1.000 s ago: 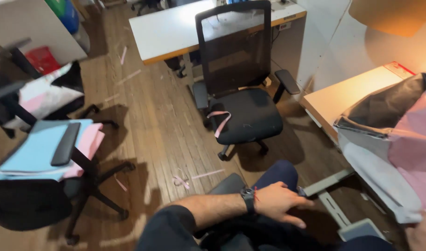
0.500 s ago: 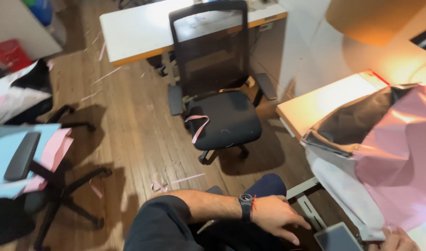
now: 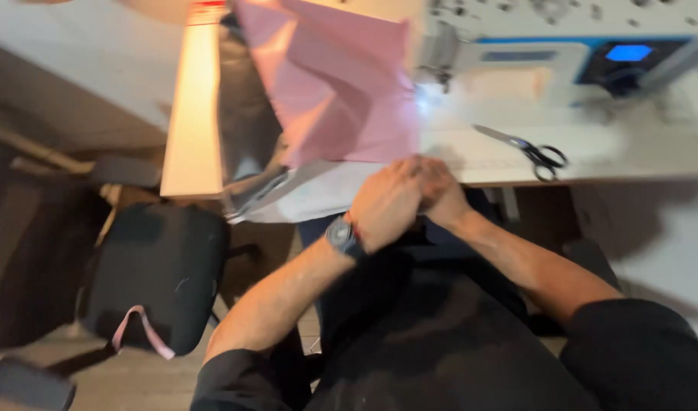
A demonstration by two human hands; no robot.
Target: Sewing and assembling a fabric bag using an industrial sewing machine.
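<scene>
At the near edge of the pale wooden sewing table (image 3: 183, 152), seen from my head camera, my two hands meet at the centre of the view. My left hand (image 3: 385, 204), with a dark wristwatch (image 3: 341, 236) on its wrist, lies over my right hand (image 3: 442, 192); both are curled and pressed together just below the table's edge. The picture is blurred, so I cannot tell whether my fingers pinch cloth or only close on each other.

Up at twelve o'clock from my hands hangs the folded sheet of pink fabric (image 3: 337, 91), draped over the table's edge with its lower hem touching, or nearly touching, my knuckles. At ten o'clock a darker grey, slightly shiny layer of material (image 3: 242, 129) lies beside and under the pink one, with a white layer (image 3: 326, 198) sagging off the edge below it. At two o'clock a pair of scissors with black handles (image 3: 528, 151) lies shut on the tabletop, well apart from my hands. Behind them, at one o'clock, stands the white sewing machine with a blue lit panel (image 3: 570, 53).

Down at eight o'clock a black office chair (image 3: 154, 274) holds a thin pink strip of cloth (image 3: 139, 329).

As I judge it, the work is at an early stage: the fabric sits beside the machine, not under its needle, the scissors lie untouched, and feeding and stitching remain.
</scene>
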